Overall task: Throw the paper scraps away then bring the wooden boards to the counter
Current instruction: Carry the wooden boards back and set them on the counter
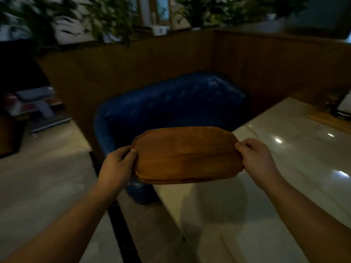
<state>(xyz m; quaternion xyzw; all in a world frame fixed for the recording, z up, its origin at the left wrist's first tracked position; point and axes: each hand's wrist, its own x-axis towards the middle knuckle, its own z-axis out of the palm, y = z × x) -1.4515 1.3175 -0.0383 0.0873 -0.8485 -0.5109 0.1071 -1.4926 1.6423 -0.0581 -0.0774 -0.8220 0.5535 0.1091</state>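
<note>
Both my hands carry a stack of oval wooden boards [187, 155], brown with a raised rim, held level in the air at the centre of the view. My left hand [118, 164] grips the left end, thumb on top. My right hand [255, 159] grips the right end the same way. The layered front edge shows more than one board; how many I cannot tell. The boards hang above the near corner of a glossy pale table [266, 196]. No paper scraps are visible.
A blue padded armchair [171, 103] stands just behind the boards, against a brown wooden partition [133, 59] topped with potted plants [106, 18]. A wooden item [330, 118] lies at the table's far right. Pale floor with a dark strip [121, 221] runs to the left.
</note>
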